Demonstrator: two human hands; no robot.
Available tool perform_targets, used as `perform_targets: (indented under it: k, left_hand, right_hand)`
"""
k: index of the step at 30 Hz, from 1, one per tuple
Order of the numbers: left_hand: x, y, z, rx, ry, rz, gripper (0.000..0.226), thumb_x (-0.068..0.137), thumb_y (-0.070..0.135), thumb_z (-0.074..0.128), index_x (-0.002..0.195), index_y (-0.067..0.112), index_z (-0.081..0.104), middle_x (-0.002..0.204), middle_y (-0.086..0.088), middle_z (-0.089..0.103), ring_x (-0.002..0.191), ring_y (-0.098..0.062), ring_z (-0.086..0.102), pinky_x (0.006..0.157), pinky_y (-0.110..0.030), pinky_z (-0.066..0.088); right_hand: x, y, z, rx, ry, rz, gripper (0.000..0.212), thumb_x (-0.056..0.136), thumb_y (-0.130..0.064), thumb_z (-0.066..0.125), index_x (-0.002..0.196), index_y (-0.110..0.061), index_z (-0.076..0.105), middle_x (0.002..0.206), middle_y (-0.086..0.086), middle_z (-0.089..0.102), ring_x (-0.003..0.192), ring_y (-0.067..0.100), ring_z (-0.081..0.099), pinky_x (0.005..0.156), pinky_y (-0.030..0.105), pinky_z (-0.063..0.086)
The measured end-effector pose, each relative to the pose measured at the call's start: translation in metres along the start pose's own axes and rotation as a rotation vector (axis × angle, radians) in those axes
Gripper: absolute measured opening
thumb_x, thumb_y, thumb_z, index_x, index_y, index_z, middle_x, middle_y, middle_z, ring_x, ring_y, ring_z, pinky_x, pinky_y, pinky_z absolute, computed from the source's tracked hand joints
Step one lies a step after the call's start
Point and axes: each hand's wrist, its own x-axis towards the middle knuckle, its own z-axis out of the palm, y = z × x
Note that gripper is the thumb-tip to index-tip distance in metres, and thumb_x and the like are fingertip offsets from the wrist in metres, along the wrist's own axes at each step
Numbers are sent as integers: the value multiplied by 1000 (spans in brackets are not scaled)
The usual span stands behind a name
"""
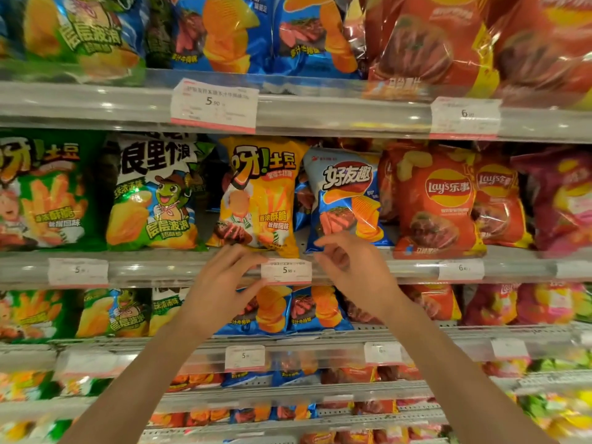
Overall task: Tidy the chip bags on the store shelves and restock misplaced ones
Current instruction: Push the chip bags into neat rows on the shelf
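A yellow chip bag stands upright on the middle shelf, with a blue-and-white chip bag leaning at its right. My left hand is just under the yellow bag's lower edge, fingers spread over the shelf rail, holding nothing. My right hand hovers at the blue bag's bottom corner, fingers curled and apart, its fingertips close to the bag. Whether they touch it I cannot tell.
Green bags and a white-green bag fill the shelf's left; red Lay's bags and a magenta bag fill the right. A price tag sits between my hands. Shelves above and below hold more bags.
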Motion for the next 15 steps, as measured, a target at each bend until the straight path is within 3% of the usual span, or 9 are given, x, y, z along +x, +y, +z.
perform_targets:
  k: [3, 5, 10, 15]
  left_hand:
    - [0, 0, 0, -11, -5, -4, 40, 82, 24, 80, 118, 13, 68, 103, 0, 60, 95, -18, 55, 82, -31, 48]
    - [0, 0, -1, -21, -6, -11, 40, 82, 23, 80, 118, 13, 68, 102, 0, 60, 94, -18, 55, 82, -30, 47]
    - [1, 0, -1, -34, -13, -38, 40, 82, 24, 80, 118, 14, 68, 102, 2, 59, 94, -17, 55, 81, -31, 49]
    - [2, 2, 0, -54, -18, -63, 41, 80, 22, 82, 117, 14, 68, 102, 2, 60, 93, -17, 56, 79, -29, 49]
  right_hand:
    - [20, -14, -7, 58, 89, -1, 30, 94, -23, 68, 122, -18, 63, 102, -4, 66, 89, 9, 62, 81, 27, 55]
    - [35, -23, -5, 56, 74, 9, 46, 94, -30, 68, 135, -20, 52, 121, 0, 62, 103, 11, 61, 89, 30, 55]
    - [61, -31, 8, 51, -43, 52, 84, 88, -53, 67, 153, -46, 15, 153, 4, 40, 133, 23, 49, 104, 53, 46]
    - [86, -35, 17, 249, -165, 69, 91, 90, -38, 71, 158, -37, 11, 164, -2, 25, 149, 16, 28, 118, 42, 34]
